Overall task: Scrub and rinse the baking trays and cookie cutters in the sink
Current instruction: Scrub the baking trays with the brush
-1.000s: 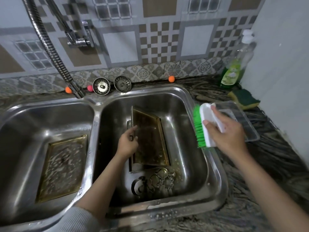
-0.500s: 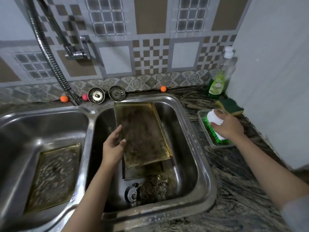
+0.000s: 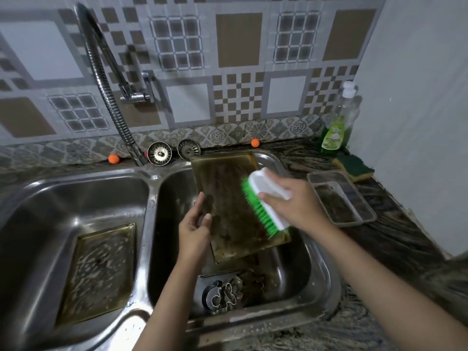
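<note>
The right hand (image 3: 293, 201), half a second earlier at the clear plastic tray (image 3: 340, 197) on the bench, had carried the white, green-bristled scrub brush (image 3: 263, 198) onto the grimy rectangular metal baking tray (image 3: 233, 206), which the left hand (image 3: 195, 229) gripped tilted over the right sink basin (image 3: 298, 272); scrubbing looked ready to begin.

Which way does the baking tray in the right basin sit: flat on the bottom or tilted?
Tilted. The tray leans with its far edge on the basin rim; the left hand grips its side.
</note>
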Demonstrator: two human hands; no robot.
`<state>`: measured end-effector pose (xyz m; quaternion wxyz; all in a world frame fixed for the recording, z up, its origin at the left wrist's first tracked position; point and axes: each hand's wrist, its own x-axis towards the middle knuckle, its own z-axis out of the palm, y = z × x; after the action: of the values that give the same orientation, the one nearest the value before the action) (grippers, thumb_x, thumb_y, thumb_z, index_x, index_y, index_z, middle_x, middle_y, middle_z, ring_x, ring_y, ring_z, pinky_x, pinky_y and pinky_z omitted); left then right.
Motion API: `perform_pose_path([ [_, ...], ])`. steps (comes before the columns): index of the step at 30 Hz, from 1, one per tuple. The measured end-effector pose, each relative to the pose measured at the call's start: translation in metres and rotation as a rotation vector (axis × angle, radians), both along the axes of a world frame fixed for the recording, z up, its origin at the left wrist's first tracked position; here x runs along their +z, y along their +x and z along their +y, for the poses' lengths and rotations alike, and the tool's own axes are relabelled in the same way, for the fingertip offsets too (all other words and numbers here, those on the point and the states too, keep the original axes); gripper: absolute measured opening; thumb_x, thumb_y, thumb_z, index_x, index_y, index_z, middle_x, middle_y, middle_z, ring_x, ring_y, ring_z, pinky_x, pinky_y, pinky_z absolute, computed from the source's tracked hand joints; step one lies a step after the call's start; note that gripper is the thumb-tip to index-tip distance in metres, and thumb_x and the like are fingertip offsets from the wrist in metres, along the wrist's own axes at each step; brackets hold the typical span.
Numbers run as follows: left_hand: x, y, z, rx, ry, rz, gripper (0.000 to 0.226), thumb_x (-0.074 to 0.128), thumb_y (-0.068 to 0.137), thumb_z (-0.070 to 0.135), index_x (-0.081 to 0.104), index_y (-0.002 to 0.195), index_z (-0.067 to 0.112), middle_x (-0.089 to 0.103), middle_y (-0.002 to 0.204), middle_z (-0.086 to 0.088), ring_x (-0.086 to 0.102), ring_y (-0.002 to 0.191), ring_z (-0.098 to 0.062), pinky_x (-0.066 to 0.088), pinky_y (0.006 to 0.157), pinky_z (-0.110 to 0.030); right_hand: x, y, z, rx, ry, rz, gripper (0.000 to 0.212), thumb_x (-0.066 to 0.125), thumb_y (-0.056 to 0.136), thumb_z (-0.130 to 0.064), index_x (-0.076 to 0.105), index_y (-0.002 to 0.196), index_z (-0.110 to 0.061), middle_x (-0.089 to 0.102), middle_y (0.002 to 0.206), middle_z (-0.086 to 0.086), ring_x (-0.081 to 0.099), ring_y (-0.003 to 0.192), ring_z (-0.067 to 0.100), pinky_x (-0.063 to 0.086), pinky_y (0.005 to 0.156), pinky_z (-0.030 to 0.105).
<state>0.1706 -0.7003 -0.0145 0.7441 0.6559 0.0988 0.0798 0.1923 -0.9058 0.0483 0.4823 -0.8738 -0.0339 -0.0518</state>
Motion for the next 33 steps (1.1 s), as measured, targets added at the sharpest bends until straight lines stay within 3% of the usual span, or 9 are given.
perform_pose_path([
  [7,0.008,-0.015,-0.017,-0.083,0.085,-0.036,0.054,0.044,0.091,-0.014,0.044,0.130,0.023,0.050,0.119,0.024,0.051,0.066,0.020,0.039,0.067,0.000,0.006,0.045,0.044,-0.177,-0.165,-0.076,0.058,0.063,0.085,-0.040,0.044,0.139,-0.032,0.068,0.112,0.005,0.064,0.094,0.021,0.048,0.067,0.027],
  [13,0.011,-0.015,0.022,0.050,0.031,0.054,0.049,0.045,0.092,-0.010,0.054,0.129,0.021,0.056,0.133,-0.003,0.052,0.122,-0.007,0.036,0.110,-0.032,-0.032,0.012,0.074,0.110,-0.168,-0.081,0.058,0.063,0.080,-0.048,0.045,0.135,-0.041,0.073,0.095,0.003,0.066,0.077,0.013,0.051,0.064,0.032],
  [16,0.014,-0.028,0.022,-0.014,0.054,0.070,0.048,0.044,0.093,-0.009,0.054,0.128,0.022,0.054,0.132,0.000,0.057,0.102,0.011,0.044,0.092,-0.012,-0.025,0.047,0.048,-0.132,-0.152,-0.003,0.056,0.065,0.085,-0.040,0.048,0.137,-0.031,0.067,0.114,0.006,0.063,0.099,0.020,0.046,0.070,0.027],
  [18,0.017,-0.029,0.014,-0.046,0.072,0.049,0.049,0.044,0.093,-0.011,0.052,0.128,0.022,0.054,0.131,0.000,0.056,0.093,0.019,0.043,0.081,-0.004,-0.020,0.041,0.064,-0.114,-0.078,-0.053,0.058,0.067,0.084,-0.039,0.047,0.137,-0.029,0.068,0.103,-0.002,0.063,0.090,0.016,0.048,0.069,0.026],
  [21,0.020,-0.028,0.014,-0.034,0.080,0.044,0.050,0.044,0.092,-0.010,0.053,0.127,0.025,0.053,0.135,-0.007,0.052,0.115,0.002,0.039,0.100,-0.018,-0.024,0.023,0.091,0.084,-0.131,-0.127,0.058,0.067,0.081,-0.042,0.047,0.135,-0.037,0.060,0.069,-0.011,0.054,0.065,0.003,0.043,0.057,0.023],
  [25,0.029,-0.035,0.016,-0.035,0.068,0.021,0.048,0.044,0.092,-0.010,0.052,0.126,0.024,0.054,0.133,-0.003,0.055,0.111,0.007,0.042,0.092,-0.009,-0.019,0.054,0.059,-0.143,-0.083,-0.062,0.057,0.068,0.083,-0.037,0.050,0.136,-0.025,0.068,0.111,0.006,0.063,0.096,0.017,0.051,0.078,0.030],
  [28,0.035,-0.030,0.009,-0.030,0.053,0.012,0.047,0.044,0.092,-0.012,0.053,0.130,0.013,0.052,0.132,-0.017,0.041,0.118,-0.021,0.032,0.097,-0.038,-0.024,0.038,0.071,-0.118,0.028,-0.066,0.059,0.070,0.083,-0.032,0.048,0.136,-0.020,0.062,0.121,-0.001,0.057,0.105,0.010,0.043,0.082,0.017],
  [31,0.035,-0.023,0.016,0.033,0.061,-0.002,0.050,0.045,0.092,-0.011,0.054,0.125,0.025,0.053,0.136,-0.007,0.047,0.126,-0.017,0.036,0.107,-0.036,-0.033,0.019,0.074,-0.004,0.009,-0.135,0.059,0.070,0.083,-0.032,0.048,0.136,-0.022,0.063,0.115,-0.004,0.058,0.099,0.006,0.041,0.069,0.003],
  [33,0.034,-0.024,0.020,0.016,0.070,-0.018,0.051,0.046,0.092,-0.010,0.056,0.120,0.031,0.056,0.132,0.003,0.050,0.124,-0.006,0.040,0.104,-0.024,-0.028,0.032,0.057,-0.147,-0.004,-0.111,0.058,0.069,0.084,-0.033,0.048,0.136,-0.021,0.067,0.111,0.005,0.058,0.085,0.008,0.040,0.059,0.009],
])
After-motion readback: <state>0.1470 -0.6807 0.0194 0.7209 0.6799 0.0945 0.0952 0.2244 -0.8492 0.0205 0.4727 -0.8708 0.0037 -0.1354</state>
